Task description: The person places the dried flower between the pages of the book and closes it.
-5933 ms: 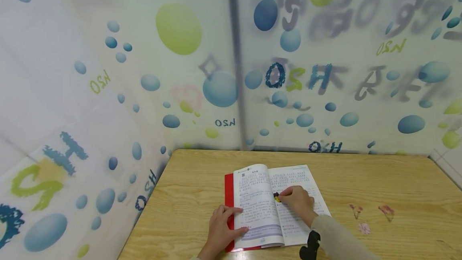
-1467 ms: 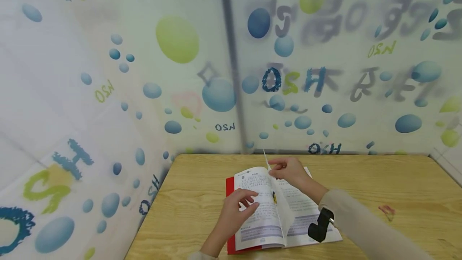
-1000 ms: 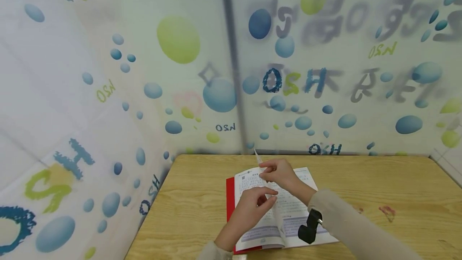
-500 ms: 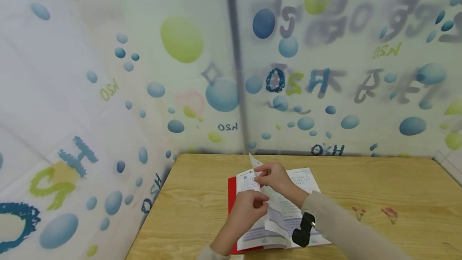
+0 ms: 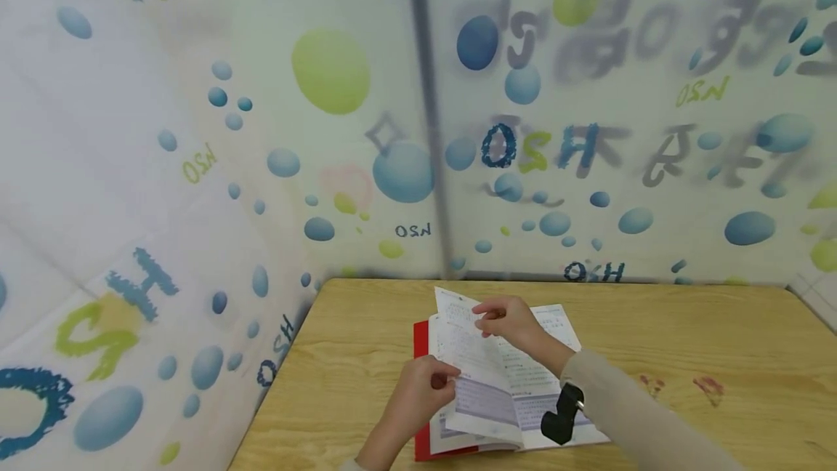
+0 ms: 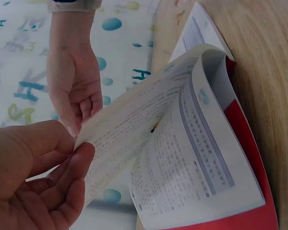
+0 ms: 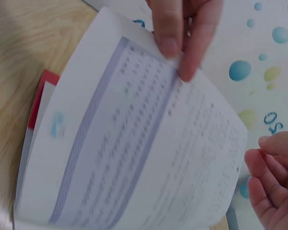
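Book [image 5: 556,320] lies open on the wooden table [image 5: 654,325] in the head view, its red cover [image 5: 421,351] showing along the left and one page [image 5: 474,358] raised over the left half. The left hand [image 5: 420,391] has its thumb and forefinger at that page's outer edge; the right hand [image 5: 513,322] is near the upper part, and whether it touches the paper cannot be told from here.

From the left wrist, the left thumb and forefinger plainly pinch the page, which bows up from the spine. A small dark thing [image 6: 154,127] sits in the fold. Were the page to drop over it, it could be covered, pressed or knocked askew; a hard or slanting pull on the pinched edge might crease the sheet or strain it at the spine.

From the right wrist, the right fingers are loosely gathered just beside the page's edge, apparently holding nothing. With only the left pinch bearing the sheet, a slackened grip could let the far corner sag or fold under.
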### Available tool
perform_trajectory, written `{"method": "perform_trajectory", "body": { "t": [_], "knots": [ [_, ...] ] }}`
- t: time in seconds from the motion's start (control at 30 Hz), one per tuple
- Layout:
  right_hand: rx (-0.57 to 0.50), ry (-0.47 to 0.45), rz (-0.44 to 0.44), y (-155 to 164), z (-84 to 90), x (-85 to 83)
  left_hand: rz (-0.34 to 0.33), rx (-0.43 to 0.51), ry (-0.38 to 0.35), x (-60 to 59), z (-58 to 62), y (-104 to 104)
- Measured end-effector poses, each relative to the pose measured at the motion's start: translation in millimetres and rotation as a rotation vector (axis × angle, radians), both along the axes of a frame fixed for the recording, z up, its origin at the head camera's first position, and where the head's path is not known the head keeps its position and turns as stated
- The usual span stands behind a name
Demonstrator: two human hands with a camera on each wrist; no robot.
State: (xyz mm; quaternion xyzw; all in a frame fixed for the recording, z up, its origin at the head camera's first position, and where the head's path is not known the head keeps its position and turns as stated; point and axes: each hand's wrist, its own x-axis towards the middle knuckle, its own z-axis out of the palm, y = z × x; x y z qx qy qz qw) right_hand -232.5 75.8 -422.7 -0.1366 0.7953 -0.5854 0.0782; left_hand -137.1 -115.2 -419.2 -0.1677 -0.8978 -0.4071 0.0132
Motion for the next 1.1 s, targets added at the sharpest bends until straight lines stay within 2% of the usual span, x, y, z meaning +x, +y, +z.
{"method": "perform_trajectory", "body": {
  "t": [0.17,0.4,0.63,0.87,1.1],
  "knots": [
    [-0.006,-0.006,-0.023,27.4,-7.7,1.0,0.041,-0.009,-0.032,1.8,-14.9,-13.2],
    [0.109,-0.040,-0.139,72.0,-13.2,5.4,0.088,0.008,-0.144,-1.2,-35.2,-26.0],
    [0.124,-0.073,-0.181,121.6,-22.7,9.2,0.112,0.042,-0.238,-6.4,-50.0,-32.3],
    [0.181,-0.100,-0.260,164.0,-38.6,15.0,0.105,0.031,-0.222,-9.7,-67.5,-37.2],
    [0.247,-0.120,-0.291,199.8,-50.2,27.5,0.112,0.033,-0.225,-10.5,-82.7,-40.2]
  ]
}}
